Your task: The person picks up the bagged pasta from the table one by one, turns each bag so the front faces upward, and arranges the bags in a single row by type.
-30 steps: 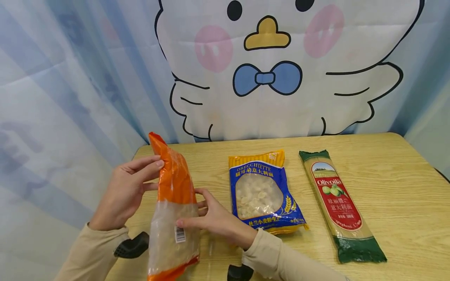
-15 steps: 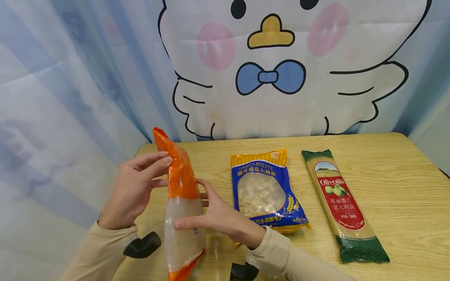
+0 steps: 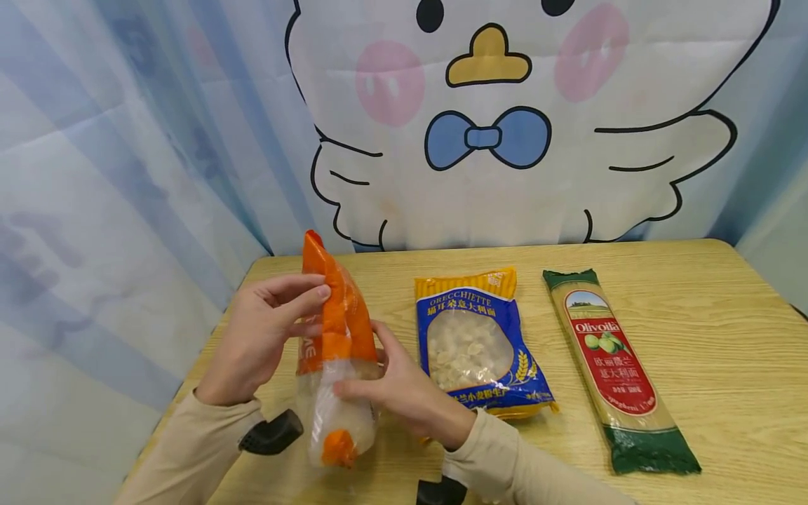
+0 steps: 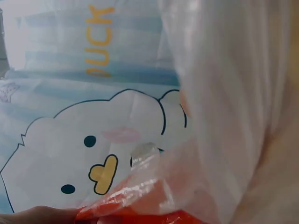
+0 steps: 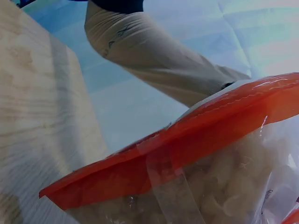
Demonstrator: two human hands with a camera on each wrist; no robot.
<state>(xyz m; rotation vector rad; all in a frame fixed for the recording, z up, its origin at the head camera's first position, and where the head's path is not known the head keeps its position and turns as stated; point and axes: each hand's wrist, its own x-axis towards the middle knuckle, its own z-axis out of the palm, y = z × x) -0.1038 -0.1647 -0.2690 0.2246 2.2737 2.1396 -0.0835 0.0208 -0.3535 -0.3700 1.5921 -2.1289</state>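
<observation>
An orange and clear plastic bag of pasta [image 3: 347, 319] is held at the left of the table, its orange top pointing up. Between thumb and fingers, my left hand [image 3: 252, 340] pinches the left edge of the orange part. My right hand [image 3: 416, 393] grips the bag's right side lower down, the thumb in front and the other fingers partly hidden behind. Pale pasta pieces show through the clear plastic [image 5: 229, 182] in the right wrist view. Clear film [image 4: 224, 93] fills the right of the left wrist view. Whether the bag touches the table cannot be told.
On the wooden table [image 3: 732, 337] lies a blue and yellow orecchiette bag [image 3: 470, 344], just right of my right hand. Farther right is a long green-ended spaghetti packet [image 3: 609, 358]. A cartoon curtain [image 3: 492, 196] hangs behind the table's far edge.
Both hands have carried the pasta bag a little to the right. It has turned, so its barcode is out of sight and its orange lower end faces the head camera.
</observation>
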